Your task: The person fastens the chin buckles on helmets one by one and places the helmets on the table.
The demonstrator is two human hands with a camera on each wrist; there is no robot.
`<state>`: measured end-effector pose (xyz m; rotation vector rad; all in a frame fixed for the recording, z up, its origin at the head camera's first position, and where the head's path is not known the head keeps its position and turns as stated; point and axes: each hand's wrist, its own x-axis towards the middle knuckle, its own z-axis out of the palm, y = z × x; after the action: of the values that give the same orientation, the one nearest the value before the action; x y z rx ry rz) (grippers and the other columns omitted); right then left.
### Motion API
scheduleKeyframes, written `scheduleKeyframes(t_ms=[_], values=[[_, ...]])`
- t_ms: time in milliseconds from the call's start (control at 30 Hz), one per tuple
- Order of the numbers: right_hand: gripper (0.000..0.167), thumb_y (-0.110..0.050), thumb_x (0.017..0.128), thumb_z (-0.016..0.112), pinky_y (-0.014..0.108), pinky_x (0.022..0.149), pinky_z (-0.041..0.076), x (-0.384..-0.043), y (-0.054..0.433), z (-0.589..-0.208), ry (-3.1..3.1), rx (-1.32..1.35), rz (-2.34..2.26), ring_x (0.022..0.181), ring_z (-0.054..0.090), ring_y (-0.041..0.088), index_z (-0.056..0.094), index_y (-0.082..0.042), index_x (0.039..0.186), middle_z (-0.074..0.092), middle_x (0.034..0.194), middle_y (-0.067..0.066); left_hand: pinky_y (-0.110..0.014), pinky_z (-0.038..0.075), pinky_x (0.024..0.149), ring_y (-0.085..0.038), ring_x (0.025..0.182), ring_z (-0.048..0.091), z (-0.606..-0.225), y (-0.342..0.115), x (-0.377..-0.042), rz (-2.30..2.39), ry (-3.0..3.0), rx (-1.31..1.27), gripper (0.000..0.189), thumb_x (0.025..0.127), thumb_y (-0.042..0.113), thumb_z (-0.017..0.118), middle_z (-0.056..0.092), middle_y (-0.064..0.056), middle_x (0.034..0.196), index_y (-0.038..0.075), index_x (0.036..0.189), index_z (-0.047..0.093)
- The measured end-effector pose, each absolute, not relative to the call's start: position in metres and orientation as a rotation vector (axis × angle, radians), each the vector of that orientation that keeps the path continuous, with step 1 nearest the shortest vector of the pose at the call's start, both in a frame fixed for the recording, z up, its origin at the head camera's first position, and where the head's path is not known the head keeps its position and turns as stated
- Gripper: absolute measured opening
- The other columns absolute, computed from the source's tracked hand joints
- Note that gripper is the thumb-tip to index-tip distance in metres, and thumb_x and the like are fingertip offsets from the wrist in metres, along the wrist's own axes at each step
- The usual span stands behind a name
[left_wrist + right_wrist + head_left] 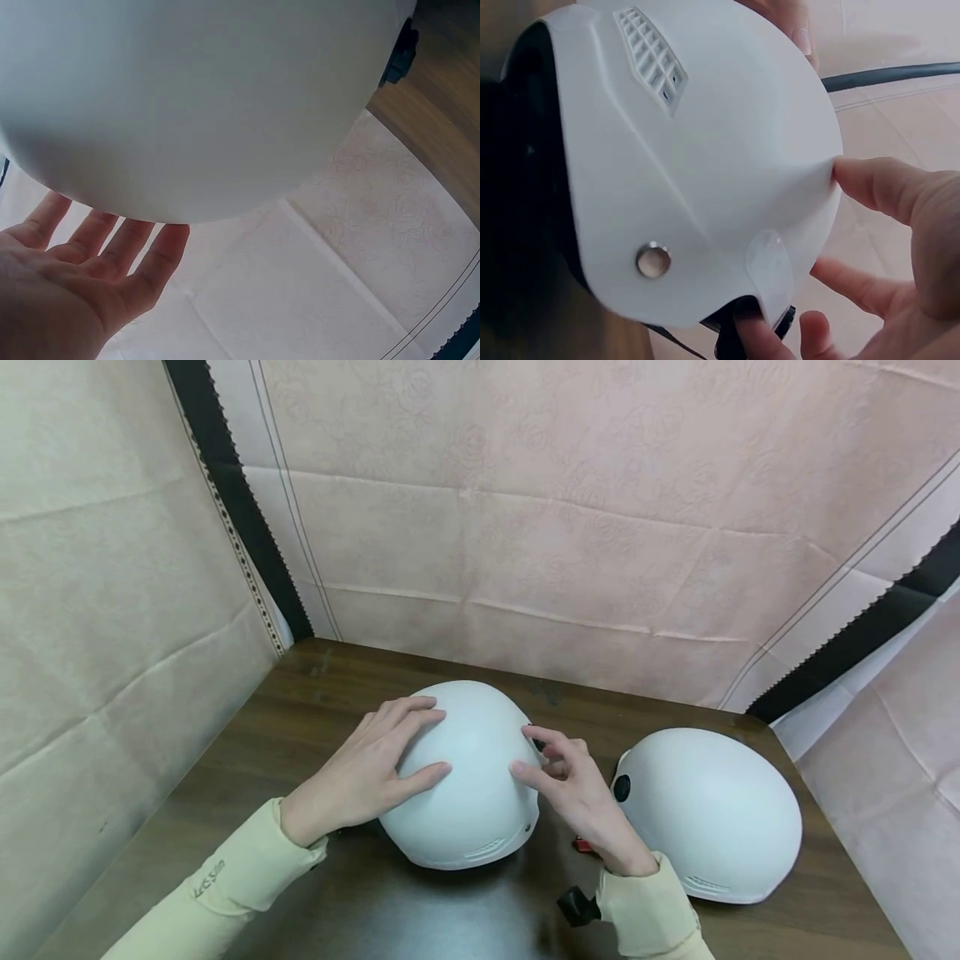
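A smooth white helmet (472,777) sits dome up on the table between both hands. Across its left side and top lies my left hand (367,768), fingers long and spread, thumb apart; the left wrist view shows its fingertips against the shell. On the right side, the fingers of my right hand (573,785) bend at the shell. The right wrist view shows the thumb (877,180) pressing the dome and one fingertip at a black fitting (731,341) on the rim. A round metal stud (653,259) and a grille vent (654,64) also show there.
A second white helmet (712,818) with a round black fitting stands to the right, close to my right forearm. A small red piece (582,845) lies between the helmets. The brown wooden table (360,693) is enclosed by pale cloth walls (525,527).
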<state>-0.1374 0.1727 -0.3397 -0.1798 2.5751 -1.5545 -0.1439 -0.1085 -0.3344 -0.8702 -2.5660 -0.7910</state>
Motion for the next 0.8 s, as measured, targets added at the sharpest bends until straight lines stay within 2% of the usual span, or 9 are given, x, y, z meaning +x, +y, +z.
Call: scheduleKeyframes(t_ms=[233, 533, 800], values=[[0.052, -0.046, 0.084, 0.074, 0.036, 0.079, 0.050, -0.135, 0.173, -0.336, 2.624, -0.234, -1.545, 0.099, 0.057, 0.024, 0.058, -0.031, 0.131, 0.042, 0.121, 0.009, -0.055, 0.038, 0.096, -0.025, 0.128, 0.042, -0.334, -0.108, -0.143, -0.773, -2.567, -0.860, 0.060, 0.088, 0.053, 0.064, 0.044, -0.006, 0.142, 0.017, 0.135, 0.054], [0.053, -0.047, 0.081, 0.076, 0.037, 0.076, 0.050, -0.132, 0.172, -0.328, 2.702, -0.305, -1.502, 0.097, 0.057, 0.022, 0.059, -0.036, 0.130, 0.043, 0.114, 0.006, -0.053, 0.041, 0.092, -0.026, 0.125, 0.043, -0.329, -0.107, -0.141, -0.728, -2.560, -0.856, 0.060, 0.088, 0.055, 0.063, 0.044, -0.006, 0.142, 0.022, 0.137, 0.053], [0.062, -0.046, 0.080, 0.077, 0.037, 0.076, 0.049, -0.131, 0.169, -0.326, 2.703, -0.310, -1.494, 0.097, 0.055, 0.022, 0.055, -0.031, 0.137, 0.042, 0.112, 0.006, -0.055, 0.038, 0.101, -0.023, 0.137, 0.038, -0.328, -0.107, -0.140, -0.782, -2.554, -0.901, 0.065, 0.090, 0.053, 0.062, 0.037, -0.004, 0.152, 0.016, 0.142, 0.049]])
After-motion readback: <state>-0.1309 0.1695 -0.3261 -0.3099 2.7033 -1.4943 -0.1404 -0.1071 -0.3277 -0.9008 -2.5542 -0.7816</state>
